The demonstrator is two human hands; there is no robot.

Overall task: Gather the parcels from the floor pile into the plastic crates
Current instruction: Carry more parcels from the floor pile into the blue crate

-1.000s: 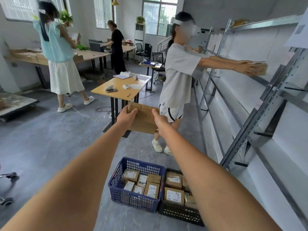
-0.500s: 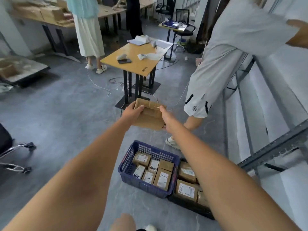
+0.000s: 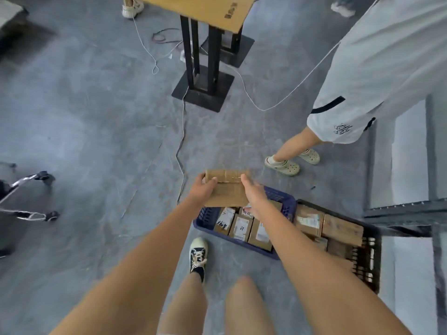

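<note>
I observed both hands grasping one brown parcel (image 3: 227,189) between them, held in the air above the far end of the blue crate (image 3: 285,201). My left hand (image 3: 202,187) gripped its left edge; my right hand (image 3: 252,192) gripped its right side. Labelled parcels filled the blue crate and the black crate (image 3: 370,257) beside it.

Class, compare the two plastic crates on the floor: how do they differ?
The blue crate is nearer the person's shoe; the black crate lies beside the shelving. The held parcel hangs over the blue crate, not the black crate. Both hold brown parcels.
</note>
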